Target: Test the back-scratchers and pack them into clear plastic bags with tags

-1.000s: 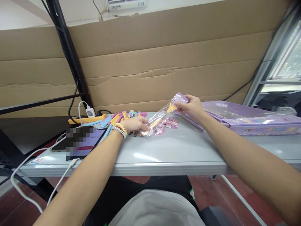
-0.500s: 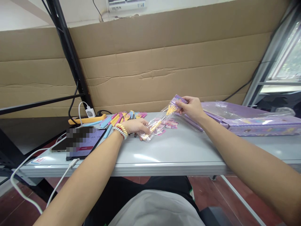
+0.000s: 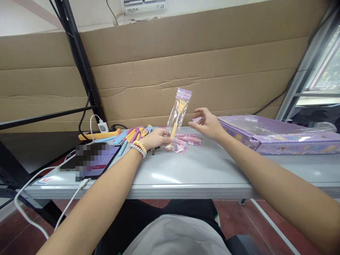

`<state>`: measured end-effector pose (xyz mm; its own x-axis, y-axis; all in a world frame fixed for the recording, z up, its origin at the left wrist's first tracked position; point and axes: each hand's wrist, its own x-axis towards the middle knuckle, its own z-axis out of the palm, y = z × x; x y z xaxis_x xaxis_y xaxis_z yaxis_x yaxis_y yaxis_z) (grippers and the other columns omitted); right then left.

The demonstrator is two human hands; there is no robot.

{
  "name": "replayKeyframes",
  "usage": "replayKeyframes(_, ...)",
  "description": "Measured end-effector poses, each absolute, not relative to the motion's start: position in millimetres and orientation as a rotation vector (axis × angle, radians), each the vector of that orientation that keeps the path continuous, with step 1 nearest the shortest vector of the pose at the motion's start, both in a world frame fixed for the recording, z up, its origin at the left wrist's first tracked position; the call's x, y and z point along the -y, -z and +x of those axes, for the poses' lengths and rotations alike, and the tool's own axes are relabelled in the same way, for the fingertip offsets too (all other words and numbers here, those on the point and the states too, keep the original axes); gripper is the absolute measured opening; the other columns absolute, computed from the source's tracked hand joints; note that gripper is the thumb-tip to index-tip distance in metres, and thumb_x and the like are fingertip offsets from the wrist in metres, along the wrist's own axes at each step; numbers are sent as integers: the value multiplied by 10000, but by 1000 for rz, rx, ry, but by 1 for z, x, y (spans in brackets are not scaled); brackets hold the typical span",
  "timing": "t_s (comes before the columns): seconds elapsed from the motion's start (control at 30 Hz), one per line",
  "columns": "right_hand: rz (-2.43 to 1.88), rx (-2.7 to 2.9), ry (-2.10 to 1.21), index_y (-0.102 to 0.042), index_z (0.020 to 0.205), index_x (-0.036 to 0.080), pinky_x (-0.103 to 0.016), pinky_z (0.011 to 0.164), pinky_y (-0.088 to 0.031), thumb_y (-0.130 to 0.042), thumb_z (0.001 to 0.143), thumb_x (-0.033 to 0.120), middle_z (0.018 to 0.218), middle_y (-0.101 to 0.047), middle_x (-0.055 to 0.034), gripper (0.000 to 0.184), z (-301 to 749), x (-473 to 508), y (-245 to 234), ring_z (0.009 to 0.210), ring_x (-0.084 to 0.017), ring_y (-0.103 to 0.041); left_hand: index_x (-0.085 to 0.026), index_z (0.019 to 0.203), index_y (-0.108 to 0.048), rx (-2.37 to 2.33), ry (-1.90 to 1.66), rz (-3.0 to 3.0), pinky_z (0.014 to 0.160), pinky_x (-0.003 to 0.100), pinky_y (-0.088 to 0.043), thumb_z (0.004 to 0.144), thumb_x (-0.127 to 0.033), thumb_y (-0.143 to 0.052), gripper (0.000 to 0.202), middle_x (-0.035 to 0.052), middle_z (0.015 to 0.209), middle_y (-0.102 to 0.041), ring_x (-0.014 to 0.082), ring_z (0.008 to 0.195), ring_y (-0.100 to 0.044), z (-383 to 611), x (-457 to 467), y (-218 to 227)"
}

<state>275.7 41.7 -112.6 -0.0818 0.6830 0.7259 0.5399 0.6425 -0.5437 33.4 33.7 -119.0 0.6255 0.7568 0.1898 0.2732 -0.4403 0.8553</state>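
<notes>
My left hand [image 3: 157, 139] is closed on the lower end of a clear plastic bag [image 3: 172, 118] with a purple printed header. Inside it lies a yellow hand-shaped back scratcher [image 3: 181, 106], its claw end up near the header. The bag stands tilted slightly right. To its right hovers my right hand [image 3: 208, 124], off the bag, with thumb and fingers apart and curved. A small pale purple piece shows between those fingers; whether they touch it I cannot tell. Loose pink printed cards [image 3: 193, 139] lie below the hands. Several coloured back scratchers [image 3: 130, 135] are heaped beyond my left wrist.
An open purple printed box [image 3: 289, 143] with clear plastic in it stands at the right. Left on the table are a tablet [image 3: 102, 161], a dark phone-like device, white cables and a charger [image 3: 103, 125] on a yellow power strip. Cardboard [image 3: 186, 67] backs the table.
My right hand has let go of the bag's header and opened. My left hand has swung the bagged back scratcher from leaning right to nearly upright.
</notes>
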Motion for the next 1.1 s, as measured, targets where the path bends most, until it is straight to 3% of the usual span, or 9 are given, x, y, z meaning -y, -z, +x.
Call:
replayKeyframes(0.13, -825, 2168, -185, -523, 819, 158, -238, 557, -399, -620, 756, 370, 744, -597, -25, 242, 250, -27, 118, 585, -106, -514, -117, 868, -599, -803, -814, 1883, 668, 283, -446, 654, -328, -724, 325, 23, 761, -613, 130, 684, -561, 39, -33, 120)
replayKeyframes(0.33, -692, 2402, -140, -571, 764, 144, -207, 565, -356, -586, 815, 337, 719, -577, -15, 200, 231, -20, 125, 593, -86, -481, -117, 838, -583, -738, -976, 1741, 626, 254, -444, 628, -361, -758, 367, 17, 731, -617, 111, 644, -555, 45, -32, 123)
replayKeyframes(0.5, -765, 2372, -116, -469, 680, 152, -197, 523, -284, -592, 799, 367, 623, -502, 22, 276, 227, -22, 129, 559, -80, -419, -98, 893, -623, -704, -994, 1819, 653, 259, -462, 590, -367, -778, 433, 61, 818, -659, 128, 695, -582, 49, -33, 125)
replayKeyframes(0.67, -886, 2282, -44, -426, 608, 154, -208, 504, -227, -620, 752, 397, 548, -438, 40, 343, 220, -19, 131, 510, -71, -362, -88, 880, -656, -785, -951, 1897, 483, 221, -402, 643, -440, -721, 429, 30, 664, -628, 93, 510, -516, 52, -29, 124)
replayKeyframes(0.87, -927, 2199, -22, -386, 573, 158, -208, 495, -201, -626, 721, 394, 496, -355, 58, 368, 215, -16, 130, 481, -60, -295, -97, 829, -663, -678, -967, 1895, 563, 234, -448, 654, -468, -709, 412, 41, 692, -648, 117, 598, -558, 56, -28, 125)
replayKeyframes(1.1, -1071, 2188, 146, -511, 614, 161, -219, 509, -209, -693, 678, 483, 538, -441, 36, 375, 217, -11, 127, 500, -75, -341, -95, 804, -668, -611, -905, 1876, 543, 250, -426, 690, -544, -650, 464, 30, 616, -606, 121, 554, -533, 56, -34, 130)
